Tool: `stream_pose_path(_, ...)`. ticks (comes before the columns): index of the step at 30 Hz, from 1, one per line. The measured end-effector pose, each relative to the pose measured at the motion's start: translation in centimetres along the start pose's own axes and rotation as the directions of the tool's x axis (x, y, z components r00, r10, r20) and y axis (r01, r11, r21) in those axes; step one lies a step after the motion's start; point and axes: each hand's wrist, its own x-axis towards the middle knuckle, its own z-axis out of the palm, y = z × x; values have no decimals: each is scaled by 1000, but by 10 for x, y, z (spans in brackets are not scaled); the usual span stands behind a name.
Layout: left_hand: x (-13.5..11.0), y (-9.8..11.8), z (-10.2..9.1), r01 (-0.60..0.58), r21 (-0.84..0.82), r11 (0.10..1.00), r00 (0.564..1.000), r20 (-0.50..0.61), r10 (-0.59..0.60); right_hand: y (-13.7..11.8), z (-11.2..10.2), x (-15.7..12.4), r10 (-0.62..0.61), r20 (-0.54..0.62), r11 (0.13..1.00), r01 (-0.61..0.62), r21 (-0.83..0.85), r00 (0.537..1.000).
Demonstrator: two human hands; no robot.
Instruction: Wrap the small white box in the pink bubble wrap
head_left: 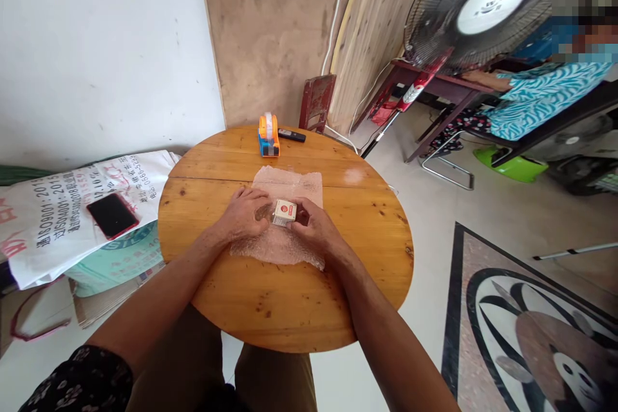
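Your left hand point(244, 212) and right hand point(313, 228) meet at the centre of the frame, over the round wooden worktop point(290, 309). Between them sits a small white box point(284, 212) with a red mark on its top face. Your left grip closes on the box's left end, fingers curled in with the tips against it. Your right grip pinches the right end, thumb and fingertips pressed to its edge. The box lies flat, or nearly so, on a sheet of bubble wrap point(290, 183) spread on the worktop. The sheet reaches from under your hands up toward the far edge, and one corner trails down below your right wrist.

Higher in the frame, near the worktop's far rim, an orange tape dispenser point(268, 135) stands just beside a slim black device point(291, 136); you cannot tell from here what that device is. Behind them a dark red chair point(316, 103) stands by the wall.

At the left of the frame, a phone in a red case point(112, 214) lies face up on a printed white sack point(58, 219), well apart from your hands. In the upper right a large standing fan point(492, 3) fills the corner, and beyond it another person in a blue patterned garment point(541, 96) sits at a dark table
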Motion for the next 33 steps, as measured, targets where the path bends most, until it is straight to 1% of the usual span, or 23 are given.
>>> stream_pose_path(7,0,0,0,4,0,1000,1000,0,-4,-2,1,0,18,13,999,-19,48,1000)
stream_pose_path(12,0,1,-1,-2,9,1000,1000,-3,2,-2,0,-1,4,41,998,-7,64,999)
stream_pose_path(16,-1,0,-1,2,1,1000,1000,-1,-2,-1,-1,1,-4,31,998,2,65,1000)
stream_pose_path(23,-1,0,0,2,0,1000,1000,-2,-2,-4,0,0,13,51,990,-20,142,999)
stream_pose_path(30,-2,3,-2,-5,25,1000,1000,-5,5,-1,2,0,-15,34,996,12,91,999)
stream_pose_path(33,-1,2,-1,3,16,1000,1000,-4,-3,-1,1,1,-17,47,995,12,95,999)
